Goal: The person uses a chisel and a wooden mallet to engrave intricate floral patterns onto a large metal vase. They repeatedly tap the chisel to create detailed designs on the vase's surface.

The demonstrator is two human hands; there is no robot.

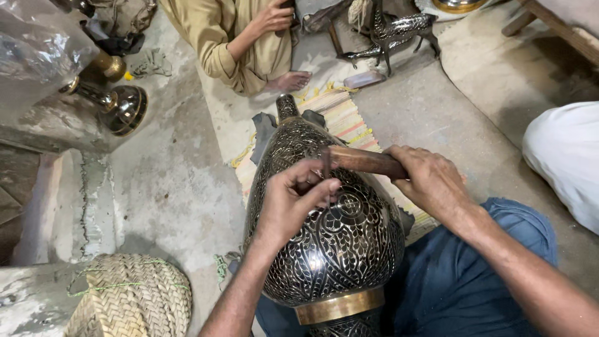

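Across the lap of the person in blue trousers (462, 281), one large engraved metal vase (327, 231) is being cradled on its side. Its long axis is running from the bottom of the view up toward the top: the brass-banded foot (340, 306) is lying nearest the wearer, and the narrow neck (287, 107) is pointing away, toward the striped mat (352, 125) on the floor.

One thin metal chisel (327, 178) is being pinched upright in the left hand (293, 200), fingers narrowed tightly around it, its tip being pressed onto the patterned belly of the vase. One wooden mallet (365, 162) is being gripped by the right hand (430, 181), fingers curled fully around the handle, and its head is being brought against the top of the chisel.

Beyond the neck, a second person in tan clothing (234, 43) is being seen seated, one bare foot (290, 81) out on the floor. At the left, two other metal vessels (121, 106) are lying against a ledge, and one woven basket (134, 299) is sitting at bottom left. White cloth (564, 156) is showing at the right edge.
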